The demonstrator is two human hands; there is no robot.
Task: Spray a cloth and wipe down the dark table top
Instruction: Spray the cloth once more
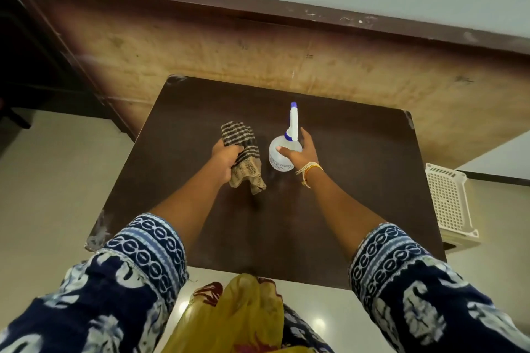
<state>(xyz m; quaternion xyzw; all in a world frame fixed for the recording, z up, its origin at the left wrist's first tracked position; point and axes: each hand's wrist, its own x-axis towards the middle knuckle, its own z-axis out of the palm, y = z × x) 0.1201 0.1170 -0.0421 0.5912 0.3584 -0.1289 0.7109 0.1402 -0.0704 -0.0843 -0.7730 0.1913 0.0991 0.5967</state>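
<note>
Cloth [243,152] and spray bottle [282,152] are occupying frame centre; bare counter [358,180] is lying open right, left and below them.

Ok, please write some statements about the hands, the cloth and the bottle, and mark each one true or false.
1. The left hand grips the striped cloth. True.
2. The spray bottle lies on its side. False: it stands upright on the dark table top.
3. The right hand is at the bottle, fingers straight. True.
4. The cloth lies flat, spread out. False: it is bunched in the hand.
5. A white basket stands on the table. False: it is beside it.
</note>
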